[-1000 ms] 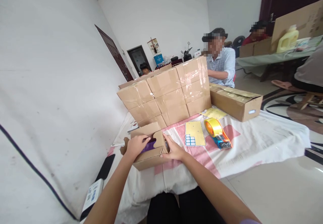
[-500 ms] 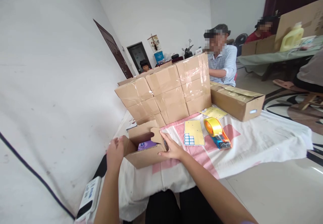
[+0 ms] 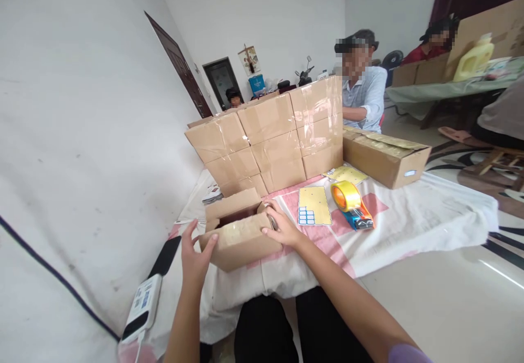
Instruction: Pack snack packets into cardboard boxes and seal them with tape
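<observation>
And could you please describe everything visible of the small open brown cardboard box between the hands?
The small open brown cardboard box is oblong, its far side raised behind a dark opening, its near top edge apparently folding inward. It sits on the white-and-pink cloth, before the stacked brown cardboard boxes. The left hand has its thumb at the near left edge; the right hand holds the right end. Contents are unclear.

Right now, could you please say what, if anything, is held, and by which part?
The right hand holds an open brown cardboard box by its right end; the left hand, spread open, is at its near-left corner.
</observation>
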Available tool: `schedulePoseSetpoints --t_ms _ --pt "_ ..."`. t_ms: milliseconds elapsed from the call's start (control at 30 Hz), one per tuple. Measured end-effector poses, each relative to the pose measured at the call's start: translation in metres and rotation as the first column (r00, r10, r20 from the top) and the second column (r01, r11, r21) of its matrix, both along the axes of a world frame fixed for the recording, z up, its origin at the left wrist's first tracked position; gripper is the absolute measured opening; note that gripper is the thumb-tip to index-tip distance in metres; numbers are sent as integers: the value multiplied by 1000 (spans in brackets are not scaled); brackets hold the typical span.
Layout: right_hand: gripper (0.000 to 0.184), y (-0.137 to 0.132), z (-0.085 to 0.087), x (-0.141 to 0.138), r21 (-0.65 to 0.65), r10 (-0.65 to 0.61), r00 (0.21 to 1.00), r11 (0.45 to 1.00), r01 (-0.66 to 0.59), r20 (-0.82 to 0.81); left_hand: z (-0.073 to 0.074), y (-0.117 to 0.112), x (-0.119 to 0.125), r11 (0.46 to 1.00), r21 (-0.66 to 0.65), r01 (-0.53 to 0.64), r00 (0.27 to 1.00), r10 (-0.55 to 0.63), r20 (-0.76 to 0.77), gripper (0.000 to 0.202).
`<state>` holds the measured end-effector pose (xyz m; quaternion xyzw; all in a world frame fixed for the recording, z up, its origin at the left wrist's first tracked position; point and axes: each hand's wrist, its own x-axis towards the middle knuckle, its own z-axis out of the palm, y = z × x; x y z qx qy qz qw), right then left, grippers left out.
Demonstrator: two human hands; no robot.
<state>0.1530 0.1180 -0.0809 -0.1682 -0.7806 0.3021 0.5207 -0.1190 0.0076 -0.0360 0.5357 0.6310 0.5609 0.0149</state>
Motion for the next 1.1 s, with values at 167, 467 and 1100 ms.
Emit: schedulePoseSetpoints --t_ms 167,467,1100 --pt "73 -9 15 2 -280 78 988 953 -112 -131 2 13 12 926 -334 176 934 -50 354 97" --pt "29 3 36 -14 -221 -54 999 974 52 -2 11 -2 23 989 -149 10 979 -39 -199 65" --pt "61 30 -9 228 -672 -485 871 673 309 -84 43 30 127 839 -475 -265 706 -167 -688 68"
